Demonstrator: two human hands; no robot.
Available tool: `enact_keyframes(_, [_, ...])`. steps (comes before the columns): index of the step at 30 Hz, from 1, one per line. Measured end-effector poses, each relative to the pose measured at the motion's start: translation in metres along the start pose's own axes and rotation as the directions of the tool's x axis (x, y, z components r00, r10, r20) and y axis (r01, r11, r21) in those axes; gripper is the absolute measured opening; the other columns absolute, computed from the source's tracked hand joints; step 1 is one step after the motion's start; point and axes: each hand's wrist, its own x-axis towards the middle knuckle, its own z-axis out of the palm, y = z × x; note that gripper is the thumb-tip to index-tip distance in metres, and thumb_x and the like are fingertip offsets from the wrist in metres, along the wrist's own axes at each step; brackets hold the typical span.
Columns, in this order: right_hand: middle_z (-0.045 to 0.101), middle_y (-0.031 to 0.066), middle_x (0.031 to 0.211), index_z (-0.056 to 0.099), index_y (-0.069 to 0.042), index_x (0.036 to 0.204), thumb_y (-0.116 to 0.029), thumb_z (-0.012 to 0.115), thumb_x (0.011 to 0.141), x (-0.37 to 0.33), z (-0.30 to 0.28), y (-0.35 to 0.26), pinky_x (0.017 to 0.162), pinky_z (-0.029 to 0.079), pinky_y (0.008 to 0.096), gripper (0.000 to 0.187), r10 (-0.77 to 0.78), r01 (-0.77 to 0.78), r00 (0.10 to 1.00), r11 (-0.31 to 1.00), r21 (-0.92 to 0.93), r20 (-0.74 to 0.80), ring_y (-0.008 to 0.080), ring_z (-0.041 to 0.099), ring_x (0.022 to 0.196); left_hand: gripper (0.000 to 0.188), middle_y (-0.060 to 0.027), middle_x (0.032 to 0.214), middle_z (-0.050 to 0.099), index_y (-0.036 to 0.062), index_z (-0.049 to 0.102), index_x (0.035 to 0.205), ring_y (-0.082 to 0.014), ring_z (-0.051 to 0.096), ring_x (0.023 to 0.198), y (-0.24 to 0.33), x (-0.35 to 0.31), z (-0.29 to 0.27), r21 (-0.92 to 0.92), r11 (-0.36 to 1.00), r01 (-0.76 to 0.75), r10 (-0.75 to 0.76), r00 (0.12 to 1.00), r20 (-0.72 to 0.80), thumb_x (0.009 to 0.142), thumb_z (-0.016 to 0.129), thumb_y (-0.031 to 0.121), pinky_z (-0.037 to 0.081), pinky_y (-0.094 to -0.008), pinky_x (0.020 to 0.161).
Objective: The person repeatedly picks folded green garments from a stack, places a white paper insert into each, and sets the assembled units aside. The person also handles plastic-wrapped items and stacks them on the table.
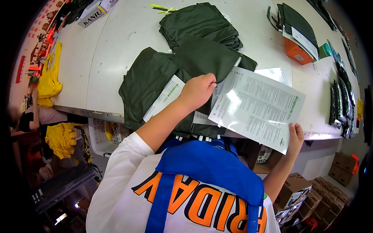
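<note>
My left hand [199, 91] is closed in a pinch on the edge of a dark green folded fabric piece [206, 58], lifting its near edge. In my right hand [296, 136] is the lower right corner of a glossy printed sheet [258, 103], gripped between thumb and fingers. The sheet lies tilted, its upper left corner beside the raised fabric. Under my left forearm, more dark green folded fabric [145, 83] rests at the table's near edge, with a white printed card [165, 97] on it. Small white tags show along the lower edge of this fabric.
A stack of dark green fabric pieces [198, 23] stands farther back on the white table [120, 39]. To the right are an orange box [297, 52] with papers and fabric, and several dark packets [342, 101]. Yellow fabric [50, 83] and a person's arm [35, 110] are at the left.
</note>
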Motion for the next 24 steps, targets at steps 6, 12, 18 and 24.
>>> enact_keyframes(6, [0.063, -0.0007, 0.079, 0.064, 0.0, 0.092, -0.013, 0.06, 0.091, 0.027, -0.018, -0.007, 0.061, 0.043, 0.0175, 0.013, -0.095, 0.094, 0.995, 0.99, -0.108, -0.003, 0.0033, 0.053, 0.068, 0.01, -0.0132, 0.081, 0.061, 0.0048, 0.054, 0.089, -0.0338, 0.06, 0.076, 0.009, 0.004, 0.019, -0.051, 0.991, -0.122, 0.128, 0.981, 0.146, 0.086, 0.058, 0.013, 0.047, -0.0421, 0.065])
enact_keyframes(12, [0.063, -0.0002, 0.083, 0.064, 0.0, 0.093, -0.008, 0.059, 0.09, 0.002, 0.029, -0.008, 0.066, 0.044, 0.0195, 0.009, 0.029, -0.03, 1.0, 0.999, 0.013, 0.008, 0.005, 0.054, 0.073, 0.011, -0.0145, 0.081, 0.062, 0.0042, 0.055, 0.089, -0.0349, 0.06, 0.075, 0.03, 0.013, 0.034, -0.189, 0.979, -0.083, 0.115, 0.979, 0.167, 0.085, 0.058, 0.014, 0.048, -0.0408, 0.065])
enact_keyframes(18, [0.063, 0.0065, 0.099, 0.057, 0.003, 0.109, -0.009, 0.05, 0.094, -0.028, 0.079, 0.026, 0.076, 0.046, 0.0237, 0.02, 0.104, -0.14, 0.975, 0.973, 0.181, 0.196, 0.0101, 0.057, 0.085, 0.011, -0.0148, 0.081, 0.061, 0.0037, 0.055, 0.088, -0.0353, 0.06, 0.078, 0.066, 0.0, 0.059, -0.355, 0.929, -0.099, 0.194, 0.951, 0.241, 0.085, 0.058, 0.014, 0.048, -0.0418, 0.066])
enact_keyframes(24, [0.061, 0.008, 0.104, 0.053, 0.002, 0.114, -0.006, 0.048, 0.095, -0.051, 0.113, 0.014, 0.079, 0.049, 0.0265, 0.021, 0.063, -0.148, 0.972, 0.914, 0.378, 0.228, 0.0127, 0.059, 0.09, 0.01, -0.011, 0.081, 0.06, 0.0044, 0.056, 0.089, -0.032, 0.06, 0.076, 0.079, -0.023, -0.005, -0.23, 0.934, -0.274, 0.305, 0.946, 0.112, 0.084, 0.059, 0.013, 0.049, -0.04, 0.066])
